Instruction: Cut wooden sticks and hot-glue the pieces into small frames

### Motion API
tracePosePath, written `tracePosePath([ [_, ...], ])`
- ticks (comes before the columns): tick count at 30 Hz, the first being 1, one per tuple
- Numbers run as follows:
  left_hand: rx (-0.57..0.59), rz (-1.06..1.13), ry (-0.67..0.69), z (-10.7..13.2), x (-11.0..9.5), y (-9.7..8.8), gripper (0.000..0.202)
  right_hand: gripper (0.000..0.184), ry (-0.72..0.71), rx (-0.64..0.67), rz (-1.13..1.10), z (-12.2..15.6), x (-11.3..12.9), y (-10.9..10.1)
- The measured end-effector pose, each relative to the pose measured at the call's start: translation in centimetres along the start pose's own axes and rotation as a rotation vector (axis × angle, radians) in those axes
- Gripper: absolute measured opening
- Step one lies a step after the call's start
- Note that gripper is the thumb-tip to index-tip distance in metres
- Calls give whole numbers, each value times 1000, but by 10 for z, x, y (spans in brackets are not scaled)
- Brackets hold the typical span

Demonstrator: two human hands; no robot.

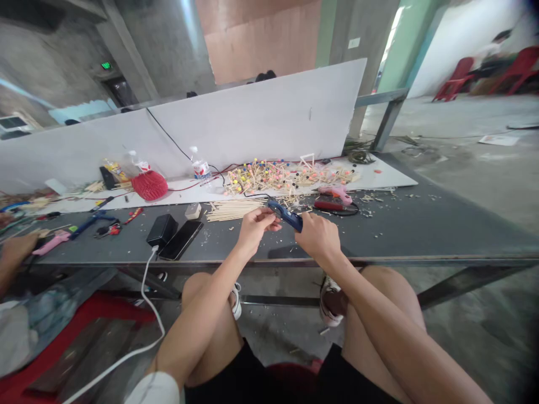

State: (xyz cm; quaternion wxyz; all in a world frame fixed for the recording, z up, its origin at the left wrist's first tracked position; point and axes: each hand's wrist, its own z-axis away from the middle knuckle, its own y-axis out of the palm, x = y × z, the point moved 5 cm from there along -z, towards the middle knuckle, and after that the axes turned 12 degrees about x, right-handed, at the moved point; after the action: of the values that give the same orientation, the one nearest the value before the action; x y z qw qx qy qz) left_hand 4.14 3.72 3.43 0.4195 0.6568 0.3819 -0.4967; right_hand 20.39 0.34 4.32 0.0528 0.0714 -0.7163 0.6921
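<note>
My right hand (316, 234) is wrapped round a blue glue gun (287, 215) whose nozzle points left. My left hand (255, 225) is pinched shut just at the nozzle tip, holding something too small to make out. Both hands hover over the dark grey table (421, 224) near its front edge. A flat row of thin wooden sticks (231, 210) lies just beyond my left hand. Behind it, a pile of stick pieces with coloured tips (286, 175) rests on a white sheet.
A pink glue gun (336, 194) lies right of the sticks. A black power bank (162, 229) and phone (181, 239) sit at left, with a white cable hanging down. A red mesh item (149, 185), water bottle (200, 166), another person's hand (14, 251) at far left.
</note>
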Motion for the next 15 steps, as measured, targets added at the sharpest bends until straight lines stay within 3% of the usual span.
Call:
tracePosePath([
  [5, -36, -87, -30, 2, 0, 0, 25, 20, 5, 14, 13, 0, -1, 2],
  [15, -74, -6, 70, 4, 1, 0, 26, 18, -14, -34, 27, 1, 0, 1],
])
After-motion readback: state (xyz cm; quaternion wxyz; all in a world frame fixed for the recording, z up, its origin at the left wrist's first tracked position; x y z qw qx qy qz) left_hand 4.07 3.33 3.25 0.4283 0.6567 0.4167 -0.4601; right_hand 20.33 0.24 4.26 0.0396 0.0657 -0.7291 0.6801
